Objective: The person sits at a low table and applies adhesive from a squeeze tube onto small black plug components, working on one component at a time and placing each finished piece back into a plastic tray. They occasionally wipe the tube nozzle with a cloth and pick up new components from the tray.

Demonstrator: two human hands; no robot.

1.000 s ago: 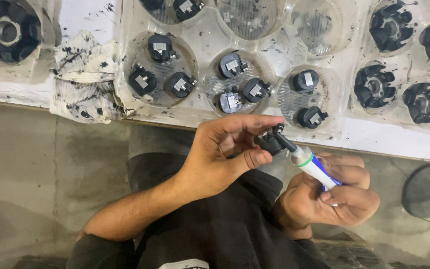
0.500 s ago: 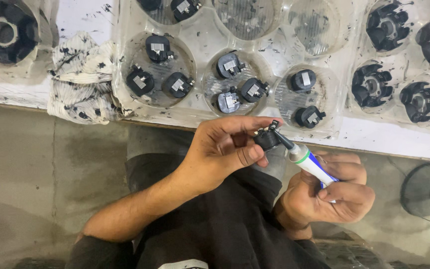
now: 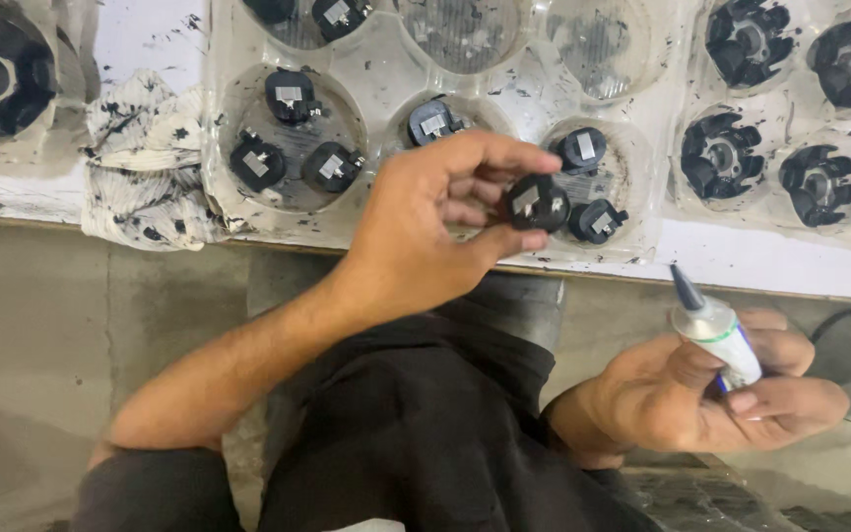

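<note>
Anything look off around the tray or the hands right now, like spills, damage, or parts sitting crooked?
Only the rag left of the clear tray stands out: crumpled and black-smeared. The left hand holds a black part; the right hand holds a tube. No spill visible.

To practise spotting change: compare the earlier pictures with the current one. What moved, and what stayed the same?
The left hand carried the small black part up and away from the tube's nozzle, over the clear tray. The right hand with the white tube stayed low. Both grips are unchanged.

Clear plastic blister tray crowded with small black round parts, two upper wells open, ink-stained crumpled white rag blocking its left edge
</note>
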